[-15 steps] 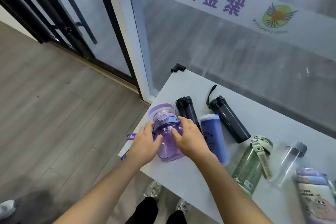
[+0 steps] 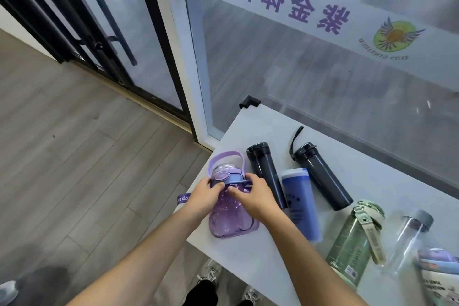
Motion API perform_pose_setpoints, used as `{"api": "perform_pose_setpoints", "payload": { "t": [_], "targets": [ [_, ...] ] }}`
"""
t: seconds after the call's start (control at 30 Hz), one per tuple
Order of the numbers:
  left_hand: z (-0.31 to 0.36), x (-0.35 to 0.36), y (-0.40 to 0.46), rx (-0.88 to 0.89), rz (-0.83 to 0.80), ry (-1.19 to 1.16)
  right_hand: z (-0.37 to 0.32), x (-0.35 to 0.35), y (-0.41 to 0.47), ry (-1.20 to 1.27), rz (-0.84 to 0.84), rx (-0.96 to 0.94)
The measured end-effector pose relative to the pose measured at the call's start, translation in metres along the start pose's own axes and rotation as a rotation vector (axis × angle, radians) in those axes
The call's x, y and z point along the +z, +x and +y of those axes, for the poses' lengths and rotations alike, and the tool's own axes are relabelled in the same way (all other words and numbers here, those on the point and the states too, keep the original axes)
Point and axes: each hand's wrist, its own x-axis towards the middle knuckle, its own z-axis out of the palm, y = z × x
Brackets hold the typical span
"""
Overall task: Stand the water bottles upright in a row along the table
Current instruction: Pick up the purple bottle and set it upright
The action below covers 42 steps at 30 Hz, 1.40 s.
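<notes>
A squat purple bottle (image 2: 229, 218) with a lilac handle and lid lies at the left end of the white table (image 2: 263, 122). My left hand (image 2: 205, 197) and my right hand (image 2: 253, 197) both grip it just under the lid. To its right lie a slim black bottle (image 2: 264, 169), a blue bottle (image 2: 299, 202), a second black bottle (image 2: 320, 177) with a strap, a green bottle (image 2: 352, 243), a clear bottle (image 2: 409, 238) with a grey cap, and a printed bottle (image 2: 442, 278) cut off at the edge. All of them lie on their sides.
A glass wall with purple lettering (image 2: 290, 0) runs along the table's far side. The table's left edge drops to grey wooden floor (image 2: 74, 156). A purple strap (image 2: 183, 197) hangs over that edge. My shoes (image 2: 211, 273) show below the near edge.
Both hands have slid up the purple bottle toward its lid, and the bottle's lid end looks slightly raised.
</notes>
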Motion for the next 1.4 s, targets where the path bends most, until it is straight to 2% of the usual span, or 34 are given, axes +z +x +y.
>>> {"api": "perform_pose_setpoints", "payload": {
  "t": [0.13, 0.3, 0.47, 0.67, 0.8, 1.0, 1.13, 1.2, 1.27, 1.4],
  "targets": [
    [-0.004, -0.001, 0.001, 0.066, 0.032, -0.083, 0.001, 0.001, -0.009, 0.085, 0.066, -0.053],
    [0.01, -0.009, 0.003, 0.292, 0.093, -0.173, -0.005, 0.0, -0.015, 0.267, 0.152, -0.166],
    [0.023, -0.017, 0.0, 0.48, 0.171, -0.148, -0.005, 0.0, -0.017, 0.375, 0.207, -0.205],
    [0.013, -0.025, -0.003, 0.467, 0.139, -0.112, -0.001, 0.003, -0.026, 0.516, 0.343, -0.133],
    [0.0, -0.024, -0.009, 0.507, 0.152, -0.183, 0.004, 0.004, -0.034, 0.455, 0.372, -0.127],
    [-0.02, -0.025, -0.007, 0.429, 0.176, -0.213, 0.009, 0.005, -0.036, 0.364, 0.371, -0.014],
    [-0.027, -0.031, -0.003, 0.448, 0.164, -0.172, 0.001, 0.006, -0.045, 0.292, 0.439, -0.053],
    [-0.034, -0.037, 0.001, 0.442, 0.212, -0.115, -0.003, 0.007, -0.054, 0.213, 0.501, -0.15],
    [-0.045, -0.047, 0.008, 0.405, 0.284, 0.068, -0.006, 0.005, -0.062, 0.09, 0.531, -0.307],
    [-0.063, -0.064, 0.016, 0.267, 0.263, 0.529, -0.007, 0.005, -0.072, -0.222, 0.401, -0.547]
  ]
}}
